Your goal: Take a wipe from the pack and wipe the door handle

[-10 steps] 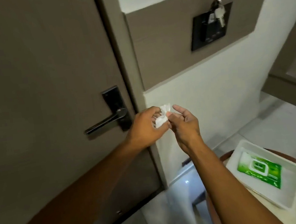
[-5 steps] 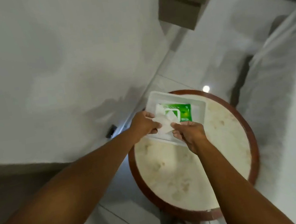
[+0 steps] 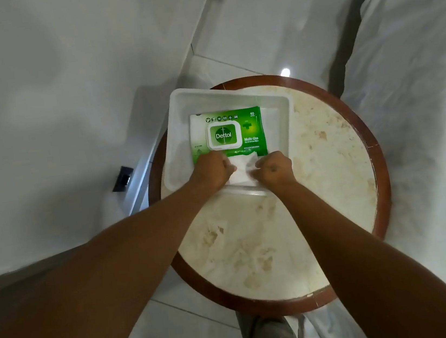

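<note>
A green wipe pack (image 3: 251,132) with its white lid closed lies flat in a white tray (image 3: 179,123). My left hand (image 3: 212,170) and my right hand (image 3: 274,169) both pinch a white wipe (image 3: 242,170) and hold it spread between them over the tray's near edge, just in front of the pack. The door and its handle are out of view.
The tray rests on a round marble-topped table with a brown wooden rim (image 3: 378,154). A white wall with a dark socket (image 3: 123,178) is on the left. White bedding (image 3: 414,58) hangs at the right. My trouser leg (image 3: 266,336) shows below the table.
My view swung from the door handle down to the table. Both hands carried the wipe from beside the handle to the tray's near edge and spread it flatter.
</note>
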Demonstrator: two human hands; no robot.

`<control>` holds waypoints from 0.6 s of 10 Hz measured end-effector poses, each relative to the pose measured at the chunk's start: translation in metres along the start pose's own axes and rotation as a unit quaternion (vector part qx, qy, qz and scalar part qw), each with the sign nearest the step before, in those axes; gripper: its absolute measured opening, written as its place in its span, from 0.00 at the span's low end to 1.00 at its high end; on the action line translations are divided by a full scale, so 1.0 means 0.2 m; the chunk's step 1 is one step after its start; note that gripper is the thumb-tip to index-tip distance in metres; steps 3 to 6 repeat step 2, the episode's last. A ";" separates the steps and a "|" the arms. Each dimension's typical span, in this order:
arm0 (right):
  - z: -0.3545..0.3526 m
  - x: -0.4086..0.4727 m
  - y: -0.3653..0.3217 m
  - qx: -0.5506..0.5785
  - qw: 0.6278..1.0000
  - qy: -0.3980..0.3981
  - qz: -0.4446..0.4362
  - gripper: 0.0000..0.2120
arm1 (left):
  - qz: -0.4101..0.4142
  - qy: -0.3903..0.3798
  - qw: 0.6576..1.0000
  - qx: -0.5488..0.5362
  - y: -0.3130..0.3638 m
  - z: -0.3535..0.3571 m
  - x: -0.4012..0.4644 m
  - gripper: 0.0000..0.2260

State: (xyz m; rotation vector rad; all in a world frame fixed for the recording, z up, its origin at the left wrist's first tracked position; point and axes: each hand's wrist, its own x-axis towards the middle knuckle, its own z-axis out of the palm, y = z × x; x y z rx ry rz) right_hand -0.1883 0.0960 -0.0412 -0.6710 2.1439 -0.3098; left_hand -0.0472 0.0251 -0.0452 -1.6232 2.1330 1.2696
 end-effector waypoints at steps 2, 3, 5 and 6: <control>-0.09 -0.15 -0.13 -0.060 0.996 -0.052 -0.048 0.21 | 0.044 -0.072 0.995 0.055 0.01 -0.10 -0.15 0.22; -0.09 -0.15 -0.13 -0.060 0.996 -0.052 -0.048 0.21 | 0.044 -0.072 0.995 0.055 0.01 -0.10 -0.15 0.22; -0.09 -0.15 -0.13 -0.060 0.996 -0.052 -0.048 0.21 | 0.044 -0.072 0.995 0.055 0.01 -0.10 -0.15 0.22; -0.09 -0.15 -0.13 -0.060 0.996 -0.052 -0.048 0.21 | 0.044 -0.072 0.995 0.055 0.01 -0.10 -0.15 0.22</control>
